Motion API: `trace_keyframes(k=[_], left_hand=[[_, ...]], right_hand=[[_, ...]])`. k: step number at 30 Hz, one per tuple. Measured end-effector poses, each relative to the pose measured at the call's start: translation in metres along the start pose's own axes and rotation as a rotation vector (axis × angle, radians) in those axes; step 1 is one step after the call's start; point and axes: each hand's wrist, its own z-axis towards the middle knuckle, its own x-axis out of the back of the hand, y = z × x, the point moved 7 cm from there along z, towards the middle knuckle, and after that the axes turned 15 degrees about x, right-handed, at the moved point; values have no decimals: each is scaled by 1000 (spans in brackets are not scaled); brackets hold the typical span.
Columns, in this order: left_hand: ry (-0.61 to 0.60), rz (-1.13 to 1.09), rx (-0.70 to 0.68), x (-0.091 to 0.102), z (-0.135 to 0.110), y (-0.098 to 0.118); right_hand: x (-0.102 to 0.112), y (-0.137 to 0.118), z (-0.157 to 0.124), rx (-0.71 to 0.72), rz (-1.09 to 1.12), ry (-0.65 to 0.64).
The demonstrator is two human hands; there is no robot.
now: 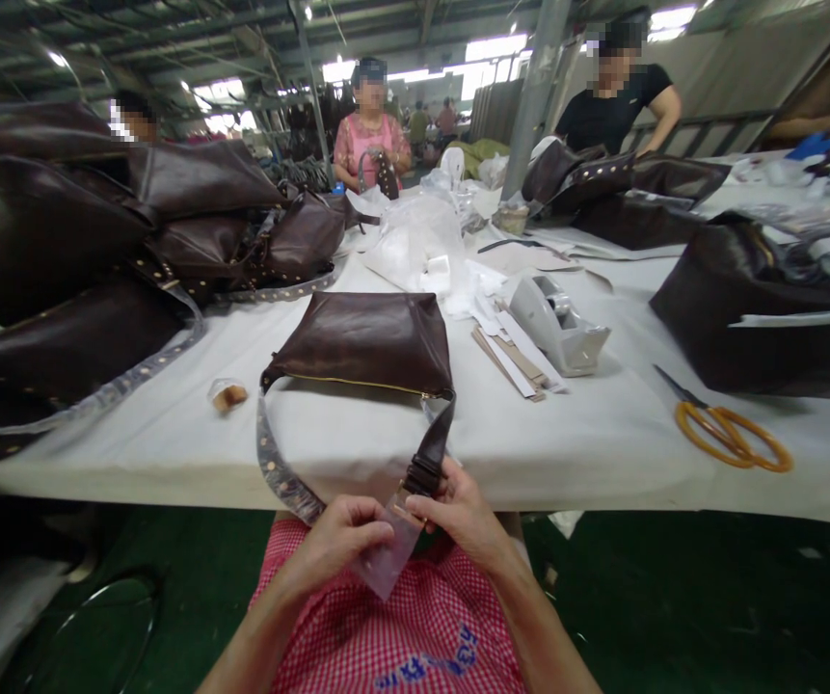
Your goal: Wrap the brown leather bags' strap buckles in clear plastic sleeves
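A dark brown leather handbag (375, 337) lies on the white table, its strap (435, 445) looping toward me over the front edge. Above my lap, my left hand (346, 535) pinches a small clear plastic sleeve (389, 554) between thumb and fingers. My right hand (462, 511) grips the strap at its buckle end, thumb against the top of the sleeve. The sleeve sits around or against the buckle; which of the two I cannot tell. Clear film covers the studded left part of the strap.
Brown bags (204, 178) are piled at the left. To the right are a tape dispenser (559, 328), card strips (512, 357), orange-handled scissors (733, 434) and another dark bag (754, 318). Crumpled clear plastic (421, 231) lies behind the handbag. Several people work farther back.
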Motion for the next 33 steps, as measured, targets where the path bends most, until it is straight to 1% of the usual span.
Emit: trace_keyframes(k=[3,8,13,16,19,22,24,27,33], left_hand=[[8,-10,7,1,1,-2],[-34,-78,15,1,3,-5],[-58,-136,-37,-2,2,0],[-60,-214,-36,-1,2,-3],[-61,-264,-43,0,4,-7],[-77,-279,-42,-2,5,-8],[-86,-267,-50,-4,3,-6],[-79,-246,-51,-4,-1,-1],[-73,-280,-18,-5,-3,0]], right_hand=[[-1,0,1,14,37,8],[-3,2,2,3,46,-34],[1,-1,0,15,-39,-53],[1,-5,-1,18,-74,-85],[3,-7,-1,25,-54,-112],[3,-5,0,41,26,-149],[5,-1,1,29,54,-128],[10,4,3,22,20,-55],[8,-1,6,69,11,-27]])
